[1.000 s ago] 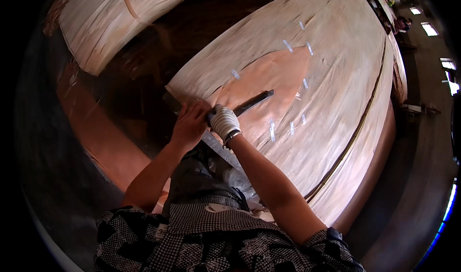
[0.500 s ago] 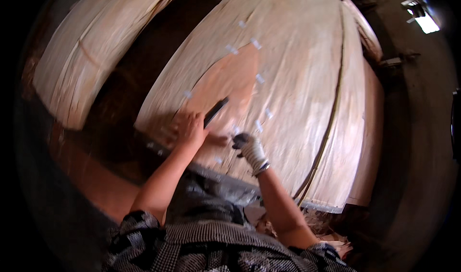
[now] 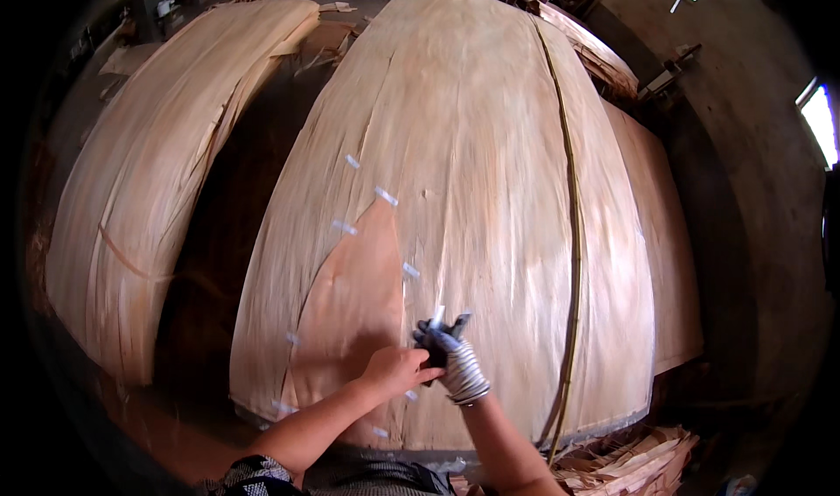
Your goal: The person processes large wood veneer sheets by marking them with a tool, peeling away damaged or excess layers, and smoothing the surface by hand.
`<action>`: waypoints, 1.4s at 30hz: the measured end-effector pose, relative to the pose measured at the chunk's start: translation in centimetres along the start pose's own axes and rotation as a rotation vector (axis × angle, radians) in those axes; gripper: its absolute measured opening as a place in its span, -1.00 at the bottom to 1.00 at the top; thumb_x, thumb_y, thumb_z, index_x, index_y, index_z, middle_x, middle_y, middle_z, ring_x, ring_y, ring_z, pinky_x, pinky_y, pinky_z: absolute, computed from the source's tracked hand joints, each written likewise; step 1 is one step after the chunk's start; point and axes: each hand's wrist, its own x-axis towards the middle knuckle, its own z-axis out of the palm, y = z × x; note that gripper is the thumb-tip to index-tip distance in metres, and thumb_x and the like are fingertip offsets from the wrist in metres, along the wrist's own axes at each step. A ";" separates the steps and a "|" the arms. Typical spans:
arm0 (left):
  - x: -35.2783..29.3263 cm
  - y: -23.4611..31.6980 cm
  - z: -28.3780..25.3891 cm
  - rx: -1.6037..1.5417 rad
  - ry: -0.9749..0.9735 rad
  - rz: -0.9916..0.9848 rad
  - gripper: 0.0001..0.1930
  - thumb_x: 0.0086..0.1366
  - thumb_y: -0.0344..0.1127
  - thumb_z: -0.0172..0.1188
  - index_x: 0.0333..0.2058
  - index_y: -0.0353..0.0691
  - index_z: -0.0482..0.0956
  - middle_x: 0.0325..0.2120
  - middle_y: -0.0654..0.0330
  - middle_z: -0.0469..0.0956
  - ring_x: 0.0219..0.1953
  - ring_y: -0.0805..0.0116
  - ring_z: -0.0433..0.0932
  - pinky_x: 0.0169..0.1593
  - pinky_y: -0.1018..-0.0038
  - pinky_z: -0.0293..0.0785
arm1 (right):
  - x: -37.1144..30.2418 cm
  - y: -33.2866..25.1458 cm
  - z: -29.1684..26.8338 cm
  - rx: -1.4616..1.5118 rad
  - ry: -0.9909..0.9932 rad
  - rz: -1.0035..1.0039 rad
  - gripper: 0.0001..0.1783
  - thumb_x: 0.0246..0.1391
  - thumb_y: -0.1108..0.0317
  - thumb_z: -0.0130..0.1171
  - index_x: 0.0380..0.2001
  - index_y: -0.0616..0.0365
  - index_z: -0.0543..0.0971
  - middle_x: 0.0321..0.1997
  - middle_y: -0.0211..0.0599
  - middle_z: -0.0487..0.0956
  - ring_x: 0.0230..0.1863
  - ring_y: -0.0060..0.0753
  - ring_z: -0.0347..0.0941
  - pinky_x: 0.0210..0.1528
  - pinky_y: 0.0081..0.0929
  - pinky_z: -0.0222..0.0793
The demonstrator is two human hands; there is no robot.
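My bare left hand (image 3: 398, 373) and my gloved right hand (image 3: 448, 356) meet over the near part of a large pale wood veneer sheet (image 3: 472, 190). The glove is striped, with dark fingers. A slim black tool (image 3: 460, 324) slants between the hands; my left fingers close around its lower end, partly hidden. A short strip of white tape (image 3: 439, 313) sticks up from the right fingertips. Left of the hands lies a pointed, pinkish veneer patch (image 3: 346, 295), with small tape pieces along its edges, such as one piece (image 3: 386, 196) at its tip.
A long dark split (image 3: 573, 234) runs down the sheet's right side. Another veneer stack (image 3: 149, 172) stands to the left across a dark gap. Torn veneer scraps (image 3: 634, 465) lie at the near right. A wall (image 3: 744, 102) rises on the right.
My left hand has moved right, off the patch, with the black tool, to meet my right hand. White tape now shows at the right fingertips. The view has tilted toward the far end.
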 end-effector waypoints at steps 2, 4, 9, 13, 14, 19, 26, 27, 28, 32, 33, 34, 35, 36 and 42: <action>3.7 -1.9 -1.7 -0.147 0.150 0.063 -0.70 0.11 -0.11 0.13 -0.63 -0.21 0.42 -0.68 0.04 0.45 -0.57 0.08 0.47 -0.53 0.26 0.33 | 2.8 -3.2 -1.2 -0.150 0.055 -0.092 -0.74 0.01 0.36 0.09 -0.20 0.20 0.44 -0.33 -0.33 0.54 -0.36 -0.46 0.47 -0.32 -0.54 0.38; 8.4 -4.6 -3.0 -0.139 0.304 0.069 -0.80 0.10 -0.24 0.11 -0.60 -0.22 0.43 -0.60 0.04 0.46 -0.49 0.08 0.48 -0.46 0.27 0.35 | 5.6 -6.9 -1.6 -0.330 0.100 -0.160 -0.75 0.03 0.34 0.09 -0.21 0.16 0.44 -0.37 -0.35 0.55 -0.45 -0.52 0.46 -0.48 -0.60 0.31; 18.3 -12.0 -5.5 0.025 0.689 0.176 -0.74 0.01 -0.47 0.09 -0.25 -0.26 0.46 -0.21 0.08 0.46 -0.17 0.09 0.43 -0.13 0.33 0.38 | 14.9 -12.2 1.4 -0.744 0.158 -0.176 -0.78 0.07 0.28 0.06 -0.22 0.10 0.43 -0.41 -0.36 0.58 -0.64 -0.57 0.41 -0.66 -0.67 0.13; 22.5 -12.7 -7.3 0.140 0.746 -0.020 -0.54 -0.01 -0.46 0.13 -0.05 -0.26 0.35 -0.01 0.07 0.32 0.03 0.12 0.30 0.07 0.26 0.22 | 22.3 -15.8 6.4 -0.881 0.220 -0.144 -0.84 0.02 0.31 0.11 -0.35 0.13 0.46 -0.54 -0.36 0.57 -0.67 -0.54 0.43 -0.70 -0.64 0.09; 23.4 -12.0 -7.5 0.189 0.753 -0.034 -0.52 -0.02 -0.44 0.14 -0.04 -0.25 0.34 0.01 0.07 0.30 0.06 0.14 0.27 0.09 0.25 0.19 | 24.1 -16.2 6.7 -0.878 0.269 -0.114 -0.86 -0.01 0.34 0.12 -0.38 0.15 0.46 -0.59 -0.36 0.57 -0.65 -0.53 0.46 -0.71 -0.58 0.12; 26.9 -13.7 -6.1 0.523 0.550 0.247 -0.52 0.08 -0.27 0.07 0.01 -0.26 0.32 0.10 0.12 0.23 0.16 0.27 0.17 0.23 0.27 -0.02 | 28.1 -15.2 4.9 -1.353 0.512 -0.157 -0.58 -0.25 0.13 0.28 -0.47 0.34 0.58 -0.51 -0.01 0.56 -0.46 -0.20 0.53 -0.39 -0.37 0.41; 24.0 -17.6 -10.7 0.080 0.712 0.257 -0.55 -0.11 -0.56 0.12 -0.13 -0.30 0.45 -0.08 0.03 0.41 0.02 0.10 0.33 0.09 0.32 0.22 | 15.1 -15.4 -4.0 -1.452 0.500 -0.051 -0.56 -0.16 0.00 0.21 -0.42 0.21 0.56 -0.57 -0.13 0.55 -0.50 -0.28 0.50 -0.41 -0.37 0.37; 20.9 -20.7 -10.7 0.133 0.786 0.174 -0.53 -0.10 -0.53 0.11 -0.09 -0.25 0.44 -0.06 0.06 0.40 0.04 0.13 0.31 0.13 0.30 0.15 | 12.1 -13.7 -7.5 -1.345 0.470 -0.117 -0.60 -0.13 0.02 0.20 -0.44 0.18 0.55 -0.61 -0.17 0.54 -0.55 -0.33 0.49 -0.44 -0.38 0.36; 16.2 -23.7 -10.8 -0.066 0.814 0.070 -0.50 -0.07 -0.55 0.08 -0.04 -0.26 0.40 -0.01 0.05 0.35 0.09 0.13 0.25 0.17 0.29 0.11 | 8.3 -11.7 -8.8 -1.252 0.497 -0.101 -0.64 -0.08 0.03 0.17 -0.48 0.15 0.54 -0.63 -0.22 0.53 -0.59 -0.37 0.46 -0.47 -0.39 0.34; -8.8 -29.9 -8.4 0.366 0.937 -0.563 -0.56 0.22 -0.31 -0.05 0.08 -0.31 0.23 0.11 -0.12 0.16 0.15 -0.02 0.14 0.21 0.23 0.03 | -8.4 -2.9 -15.0 -1.251 0.646 -0.037 -0.73 -0.07 0.18 0.18 -0.40 0.18 0.55 -0.63 -0.33 0.51 -0.62 -0.52 0.40 -0.54 -0.50 0.31; -15.6 -32.3 -6.4 0.396 0.914 -0.690 -0.55 0.27 -0.24 -0.11 0.10 -0.31 0.19 0.12 -0.15 0.13 0.16 -0.04 0.12 0.21 0.23 0.01 | -11.2 -0.4 -16.9 -1.094 0.629 0.044 -0.73 -0.06 0.18 0.15 -0.36 0.14 0.56 -0.59 -0.25 0.54 -0.59 -0.42 0.45 -0.48 -0.45 0.34; -20.9 -33.2 -3.5 0.297 0.867 -0.835 -0.55 0.30 -0.16 -0.15 0.03 -0.38 0.27 0.03 -0.18 0.27 0.10 -0.01 0.23 0.16 0.27 0.11 | -13.5 1.3 -17.3 -1.029 0.631 0.117 -0.74 -0.06 0.20 0.15 -0.37 0.16 0.56 -0.60 -0.28 0.53 -0.60 -0.46 0.43 -0.50 -0.47 0.33; -23.8 -31.2 -2.7 0.062 0.601 -0.898 -0.55 0.30 -0.11 -0.14 -0.08 -0.44 0.38 -0.10 -0.16 0.40 0.01 0.05 0.36 0.08 0.33 0.23 | -15.7 2.4 -16.7 -0.968 0.643 0.197 -0.74 -0.06 0.21 0.15 -0.38 0.18 0.56 -0.60 -0.32 0.53 -0.61 -0.49 0.41 -0.51 -0.49 0.33; -26.2 -30.7 -1.0 0.173 0.589 -0.923 -0.57 0.28 -0.13 -0.09 -0.18 -0.47 0.45 -0.24 -0.11 0.50 -0.13 0.10 0.48 -0.03 0.38 0.34 | -17.0 3.2 -15.9 -0.956 0.608 0.167 -0.75 -0.05 0.22 0.15 -0.40 0.19 0.56 -0.61 -0.35 0.52 -0.62 -0.52 0.39 -0.53 -0.51 0.31; -22.7 -22.2 -0.6 -0.105 0.803 -0.535 -0.72 0.14 -0.43 0.05 -0.13 -0.25 0.42 -0.33 0.08 0.54 -0.29 0.23 0.52 -0.18 0.37 0.42 | -19.3 6.5 -13.6 -1.395 0.226 -0.260 -0.73 -0.14 0.19 0.16 -0.35 0.08 0.54 -0.38 -0.07 0.53 -0.34 -0.02 0.46 -0.29 -0.32 0.39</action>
